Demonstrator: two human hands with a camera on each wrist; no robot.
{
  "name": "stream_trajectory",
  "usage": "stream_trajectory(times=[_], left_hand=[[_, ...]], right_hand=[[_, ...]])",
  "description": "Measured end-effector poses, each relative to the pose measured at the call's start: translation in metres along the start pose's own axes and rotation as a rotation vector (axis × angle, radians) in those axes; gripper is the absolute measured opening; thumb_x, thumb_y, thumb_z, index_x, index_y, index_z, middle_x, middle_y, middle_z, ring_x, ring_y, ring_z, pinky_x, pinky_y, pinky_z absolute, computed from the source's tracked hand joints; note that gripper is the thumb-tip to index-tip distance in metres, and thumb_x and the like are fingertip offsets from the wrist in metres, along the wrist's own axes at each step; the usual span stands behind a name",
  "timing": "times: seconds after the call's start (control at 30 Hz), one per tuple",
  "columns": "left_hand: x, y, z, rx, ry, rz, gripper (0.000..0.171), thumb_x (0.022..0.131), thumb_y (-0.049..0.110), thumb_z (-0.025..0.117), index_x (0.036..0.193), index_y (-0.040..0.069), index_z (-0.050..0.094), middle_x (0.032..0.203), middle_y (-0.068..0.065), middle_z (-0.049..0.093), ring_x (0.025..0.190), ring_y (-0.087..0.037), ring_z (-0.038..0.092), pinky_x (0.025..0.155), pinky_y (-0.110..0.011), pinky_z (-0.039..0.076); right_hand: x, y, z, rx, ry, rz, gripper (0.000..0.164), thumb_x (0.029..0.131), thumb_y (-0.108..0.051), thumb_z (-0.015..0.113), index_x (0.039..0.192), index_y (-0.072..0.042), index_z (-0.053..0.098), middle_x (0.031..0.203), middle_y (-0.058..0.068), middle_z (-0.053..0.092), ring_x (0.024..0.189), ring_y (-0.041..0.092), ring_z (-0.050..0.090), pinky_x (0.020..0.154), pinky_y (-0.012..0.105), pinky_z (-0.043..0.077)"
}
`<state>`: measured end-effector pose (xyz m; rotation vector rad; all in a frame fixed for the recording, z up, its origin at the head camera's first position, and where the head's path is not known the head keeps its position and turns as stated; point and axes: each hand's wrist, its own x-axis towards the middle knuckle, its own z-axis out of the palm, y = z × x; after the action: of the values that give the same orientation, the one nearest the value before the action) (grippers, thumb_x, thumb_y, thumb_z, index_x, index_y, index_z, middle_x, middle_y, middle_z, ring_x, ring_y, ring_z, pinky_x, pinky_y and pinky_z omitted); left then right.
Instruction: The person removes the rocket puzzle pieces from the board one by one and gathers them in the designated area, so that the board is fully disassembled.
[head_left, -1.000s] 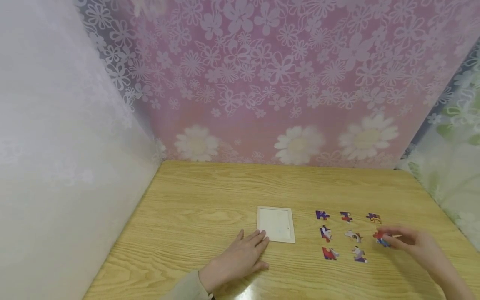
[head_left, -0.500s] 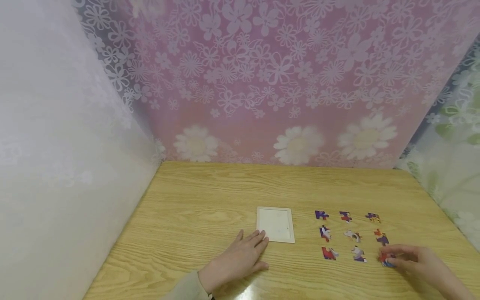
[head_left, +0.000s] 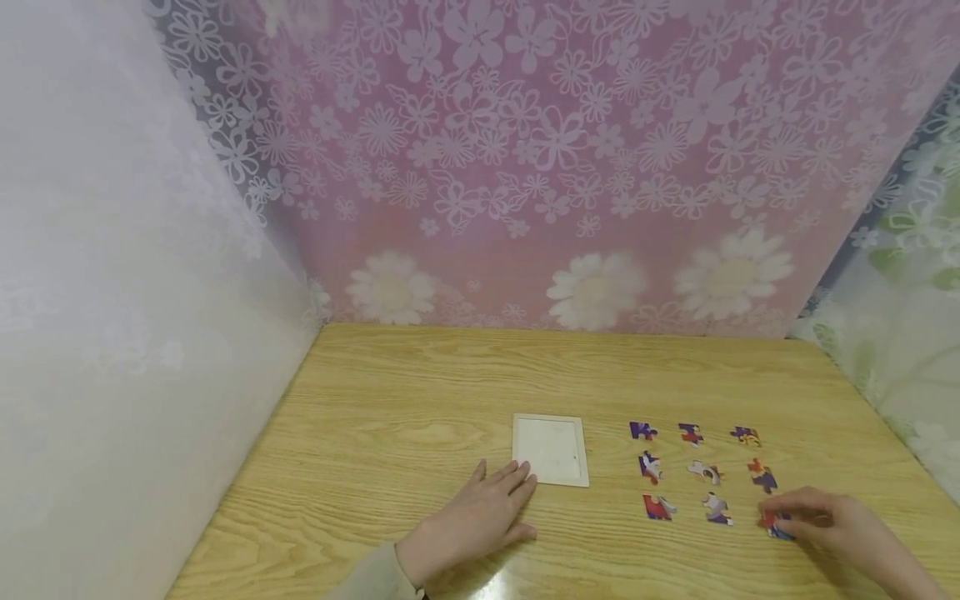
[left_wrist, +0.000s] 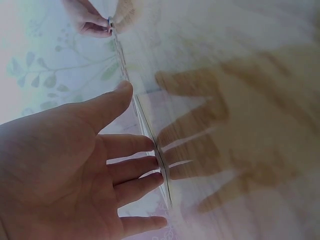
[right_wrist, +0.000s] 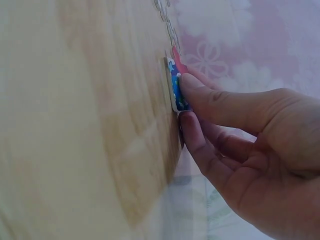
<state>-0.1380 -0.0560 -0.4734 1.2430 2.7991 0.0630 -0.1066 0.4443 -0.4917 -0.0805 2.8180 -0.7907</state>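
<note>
My left hand (head_left: 476, 514) lies with straight fingers, their tips touching the near left corner of a pale square puzzle frame (head_left: 583, 454). In the left wrist view the fingertips (left_wrist: 155, 161) meet that frame's edge. Over on the right, my right hand (head_left: 840, 525) pinches a red and blue puzzle piece (head_left: 777, 525) at the table surface. The right wrist view has thumb and fingers on this piece (right_wrist: 179, 90), covering part of it. Just beyond it lies an orange and purple puzzle piece (head_left: 763, 476).
Several more puzzle pieces lie in rows between the frame and my right hand, among them a red one (head_left: 659, 507) and a grey one (head_left: 717, 508). The wood-grain table (head_left: 420, 383) ends at a flowered pink backdrop (head_left: 480, 167), with a white side panel (head_left: 150, 333) at left.
My right hand has carried the red and blue piece nearer the body, to the near right of the rows, uncovering the orange and purple piece. The left hand stays put.
</note>
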Motion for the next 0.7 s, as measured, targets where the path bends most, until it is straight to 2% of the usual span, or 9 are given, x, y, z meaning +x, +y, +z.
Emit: stream_trajectory(times=[0.23, 0.33, 0.43, 0.57, 0.7], left_hand=[[0.001, 0.002, -0.001, -0.003, -0.003, -0.002, 0.07, 0.1, 0.056, 0.048, 0.152, 0.009, 0.046, 0.16, -0.01, 0.039, 0.146, -0.023, 0.039, 0.113, -0.058, 0.039], [0.001, 0.002, -0.001, -0.006, -0.006, -0.006, 0.07, 0.1, 0.056, 0.048, 0.153, 0.01, 0.046, 0.16, -0.009, 0.039, 0.146, -0.023, 0.039, 0.114, -0.056, 0.038], [0.004, 0.0, 0.001, -0.021, -0.006, -0.009, 0.069, 0.1, 0.057, 0.047, 0.152, 0.012, 0.046, 0.159, -0.007, 0.04, 0.146, -0.023, 0.04, 0.115, -0.055, 0.037], [0.009, -0.005, 0.003, -0.036, 0.018, -0.001, 0.062, 0.101, 0.054, 0.048, 0.148, 0.014, 0.053, 0.155, -0.005, 0.047, 0.142, -0.024, 0.046, 0.115, -0.055, 0.037], [0.014, -0.011, 0.003, -0.025, 0.066, 0.016, 0.05, 0.102, 0.049, 0.053, 0.139, 0.015, 0.062, 0.146, -0.003, 0.057, 0.134, -0.022, 0.054, 0.111, -0.054, 0.043]], right_hand=[[-0.002, -0.002, -0.002, 0.016, 0.009, 0.0, 0.035, 0.092, -0.025, 0.074, 0.121, -0.005, 0.072, 0.111, 0.006, 0.074, 0.086, -0.01, 0.06, 0.071, 0.021, 0.055], [-0.004, -0.005, -0.004, 0.023, 0.05, -0.003, 0.03, 0.095, -0.023, 0.071, 0.119, -0.004, 0.071, 0.108, 0.006, 0.075, 0.083, -0.008, 0.06, 0.069, 0.021, 0.055], [-0.004, -0.01, -0.009, 0.029, 0.105, -0.025, 0.026, 0.099, -0.023, 0.067, 0.117, -0.005, 0.071, 0.106, 0.0, 0.074, 0.082, -0.007, 0.061, 0.066, 0.023, 0.055], [0.001, -0.022, -0.015, 0.017, 0.147, -0.058, 0.028, 0.102, -0.028, 0.062, 0.119, -0.007, 0.071, 0.105, -0.004, 0.074, 0.082, -0.005, 0.063, 0.063, 0.024, 0.054], [0.008, -0.042, -0.019, 0.043, 0.155, -0.084, 0.03, 0.104, -0.03, 0.059, 0.123, -0.008, 0.07, 0.108, 0.003, 0.074, 0.084, -0.001, 0.066, 0.065, 0.026, 0.055]])
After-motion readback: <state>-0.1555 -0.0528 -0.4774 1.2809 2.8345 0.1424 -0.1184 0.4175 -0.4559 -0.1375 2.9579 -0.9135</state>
